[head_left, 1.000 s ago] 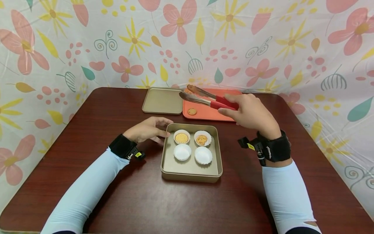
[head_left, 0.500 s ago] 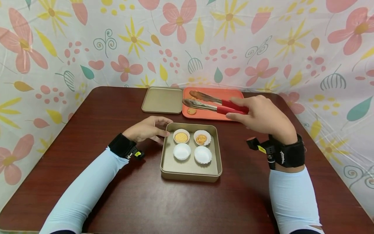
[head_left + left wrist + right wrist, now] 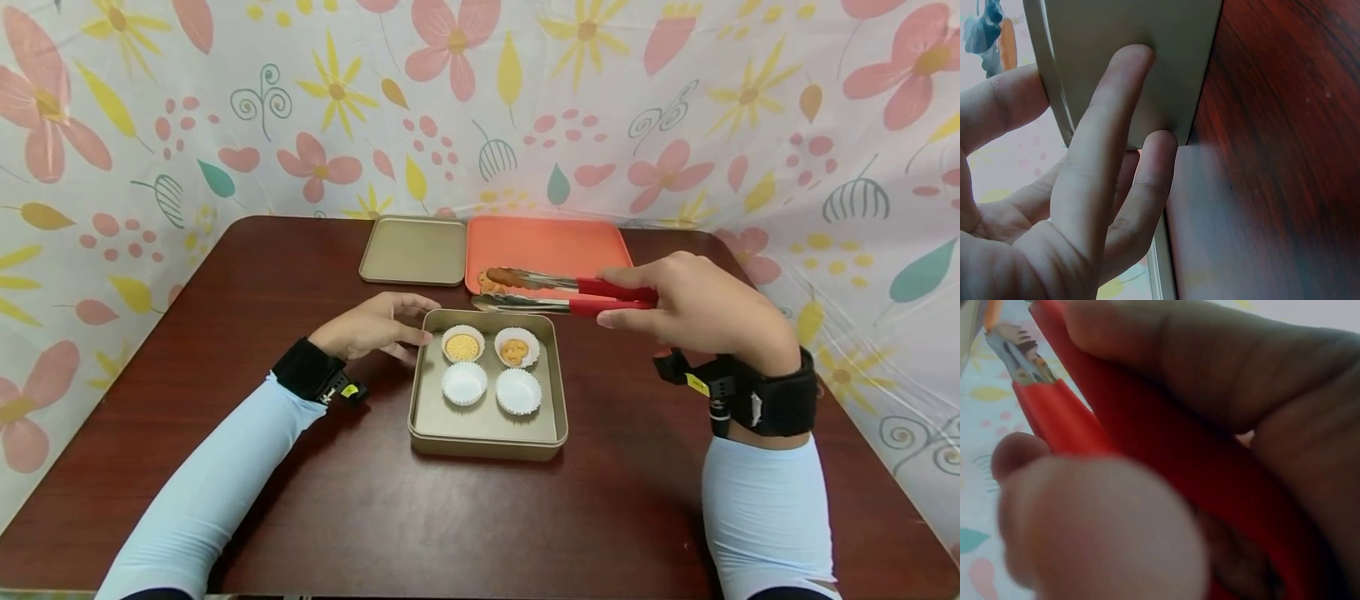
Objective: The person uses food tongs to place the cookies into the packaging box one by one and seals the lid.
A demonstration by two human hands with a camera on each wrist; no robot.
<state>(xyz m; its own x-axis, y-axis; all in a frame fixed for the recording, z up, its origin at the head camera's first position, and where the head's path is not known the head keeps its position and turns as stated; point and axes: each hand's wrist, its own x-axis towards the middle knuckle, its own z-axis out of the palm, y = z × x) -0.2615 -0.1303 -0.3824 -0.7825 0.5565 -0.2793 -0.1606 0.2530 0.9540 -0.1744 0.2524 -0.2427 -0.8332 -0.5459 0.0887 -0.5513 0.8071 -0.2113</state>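
Observation:
My right hand [image 3: 697, 312] holds a pair of tongs [image 3: 551, 305] by the red handles. The metal tips are spread at the front left corner of the orange tray [image 3: 555, 242], one on each side of a round cookie [image 3: 483, 282] that they partly cover. Whether they touch it I cannot tell. My left hand [image 3: 375, 327] rests against the left side of a gold square tin [image 3: 487, 448], fingers extended, fingertips on its outer wall [image 3: 1179, 62]. Inside, one paper cup holds a round yellow cookie [image 3: 462, 347] and another a pretzel-shaped cookie [image 3: 514, 352].
Two white paper cups [image 3: 464, 383] in the tin's front half have nothing in them. A flat gold lid [image 3: 415, 250] lies left of the orange tray at the back of the dark wooden table [image 3: 315, 517]. A flowered cloth [image 3: 315, 108] hangs behind the table.
My right hand has moved right and lowered the tongs to the cookie on the orange tray. The left hand stays at the tin. The view has tipped slightly downward.

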